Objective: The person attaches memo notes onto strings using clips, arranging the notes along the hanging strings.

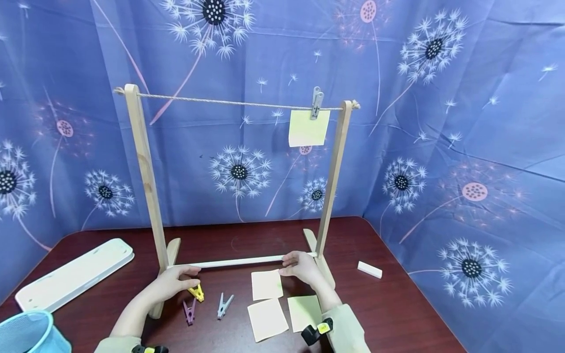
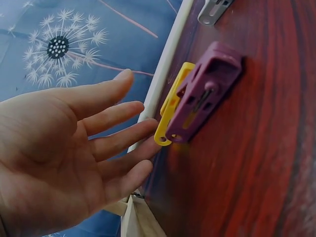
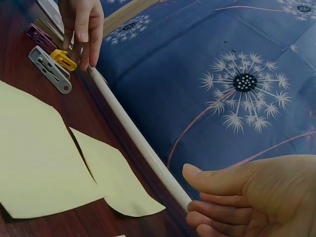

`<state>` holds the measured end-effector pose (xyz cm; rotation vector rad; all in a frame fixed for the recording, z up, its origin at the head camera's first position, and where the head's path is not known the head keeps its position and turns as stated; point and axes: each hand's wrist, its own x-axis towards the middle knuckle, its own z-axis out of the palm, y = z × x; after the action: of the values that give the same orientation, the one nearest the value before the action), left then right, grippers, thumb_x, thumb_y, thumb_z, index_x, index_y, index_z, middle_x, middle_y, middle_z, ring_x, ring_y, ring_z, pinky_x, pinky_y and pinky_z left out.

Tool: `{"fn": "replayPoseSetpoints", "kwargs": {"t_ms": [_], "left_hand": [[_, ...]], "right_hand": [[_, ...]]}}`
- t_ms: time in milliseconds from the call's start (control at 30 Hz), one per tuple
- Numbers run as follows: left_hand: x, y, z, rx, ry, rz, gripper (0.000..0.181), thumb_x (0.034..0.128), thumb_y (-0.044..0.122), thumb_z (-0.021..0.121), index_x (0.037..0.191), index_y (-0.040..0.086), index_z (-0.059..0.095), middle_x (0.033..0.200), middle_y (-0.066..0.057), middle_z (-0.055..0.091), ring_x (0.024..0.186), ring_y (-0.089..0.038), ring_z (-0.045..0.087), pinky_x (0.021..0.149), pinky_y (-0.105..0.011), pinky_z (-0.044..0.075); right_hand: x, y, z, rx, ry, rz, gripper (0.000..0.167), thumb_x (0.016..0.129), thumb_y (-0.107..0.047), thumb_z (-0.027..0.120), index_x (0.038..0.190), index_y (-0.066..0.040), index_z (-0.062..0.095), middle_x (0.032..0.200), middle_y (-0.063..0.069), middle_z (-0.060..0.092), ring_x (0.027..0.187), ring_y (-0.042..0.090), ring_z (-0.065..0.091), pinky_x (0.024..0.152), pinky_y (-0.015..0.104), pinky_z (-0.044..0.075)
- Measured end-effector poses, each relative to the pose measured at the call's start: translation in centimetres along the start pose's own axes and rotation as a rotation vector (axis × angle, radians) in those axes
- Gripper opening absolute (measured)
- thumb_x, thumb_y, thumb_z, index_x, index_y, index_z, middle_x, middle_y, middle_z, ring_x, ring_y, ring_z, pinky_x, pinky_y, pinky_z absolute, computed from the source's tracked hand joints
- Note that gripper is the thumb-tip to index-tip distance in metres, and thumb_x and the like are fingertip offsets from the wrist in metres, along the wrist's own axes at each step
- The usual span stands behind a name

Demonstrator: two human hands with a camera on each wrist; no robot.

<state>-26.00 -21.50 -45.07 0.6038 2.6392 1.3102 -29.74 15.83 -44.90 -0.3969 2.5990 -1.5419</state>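
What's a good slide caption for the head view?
Left hand and right hand at a white rod, below a pale note clipped to a rope.

Blue basket (image 1: pixel 52 338) left of wooden rack (image 1: pixel 147 176): cut off, can't tell contents tbh. L hand (image 1: pixel 169 284) & R hand (image 1: pixel 304 267) hide bits of rack's white rod (image 1: pixel 240 262). 1 grey clip (image 2: pixel 215 11) in front of rack: cropped, L wrist cam.

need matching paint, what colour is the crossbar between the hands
The crossbar is white, clearest in the right wrist view.

Pale sleeves (image 1: pixel 347 329) — black wrist cameras (image 1: pixel 311 336)
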Motion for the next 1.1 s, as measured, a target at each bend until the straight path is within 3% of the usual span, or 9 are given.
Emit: {"fn": "replayPoseSetpoints", "kwargs": {"t_ms": [167, 433, 700, 900, 1100], "left_hand": [[0.0, 0.2, 0.0, 0.010, -0.020, 0.006, 0.046, 0.0925, 0.016, 0.066, 0.122, -0.018, 0.056, 0.119, -0.031, 0.062, 0.097, -0.028, 0.065, 0.074, -0.020, 0.051], [-0.1, 0.2, 0.0, 0.113, -0.031, 0.001, 0.034, 0.0964, 0.010, 0.057, 0.123, -0.011, 0.059, 0.121, -0.025, 0.064, 0.115, -0.042, 0.058, 0.087, -0.030, 0.050], [-0.3, -0.6, -0.1, 0.088, -0.102, 0.060, 0.038, 0.0900, -0.004, 0.056, 0.126, -0.013, 0.053, 0.125, -0.031, 0.058, 0.110, -0.049, 0.056, 0.084, -0.029, 0.049], [-0.4, -0.7, -0.1, 0.165, -0.088, 0.094, 0.039, 0.0857, -0.007, 0.059, 0.124, -0.008, 0.057, 0.123, -0.027, 0.060, 0.107, -0.044, 0.059, 0.083, -0.032, 0.050], [-0.6, -0.8, 0.2, 0.262, -0.033, 0.141, 0.039, 0.0796, -0.011, 0.062, 0.118, -0.005, 0.062, 0.117, -0.023, 0.063, 0.098, -0.035, 0.064, 0.081, -0.031, 0.052]], "right_hand": [[0.0, 0.2, -0.2, -0.044, 0.003, 0.022, 0.033, 0.078, -0.003, 0.077, 0.106, 0.010, 0.065, 0.095, 0.020, 0.070, 0.087, 0.025, 0.067, 0.076, 0.031, 0.053], [0.0, 0.5, 0.2, -0.126, -0.003, 0.059, 0.033, 0.076, -0.006, 0.080, 0.104, 0.006, 0.069, 0.088, 0.012, 0.071, 0.080, 0.016, 0.065, 0.073, 0.028, 0.052], [0.0, 1.0, 1.1, -0.150, 0.052, 0.032, 0.031, 0.072, -0.002, 0.081, 0.100, 0.006, 0.072, 0.082, 0.012, 0.072, 0.073, 0.011, 0.062, 0.067, 0.024, 0.049], [0.1, 1.0, 1.7, -0.212, 0.099, -0.008, 0.032, 0.067, -0.002, 0.084, 0.097, 0.005, 0.073, 0.076, 0.011, 0.072, 0.067, 0.009, 0.061, 0.066, 0.024, 0.049], [0.1, 1.0, 2.1, -0.250, 0.106, -0.001, 0.037, 0.065, -0.004, 0.086, 0.099, 0.004, 0.073, 0.075, 0.008, 0.071, 0.069, 0.009, 0.059, 0.071, 0.027, 0.050]]}}
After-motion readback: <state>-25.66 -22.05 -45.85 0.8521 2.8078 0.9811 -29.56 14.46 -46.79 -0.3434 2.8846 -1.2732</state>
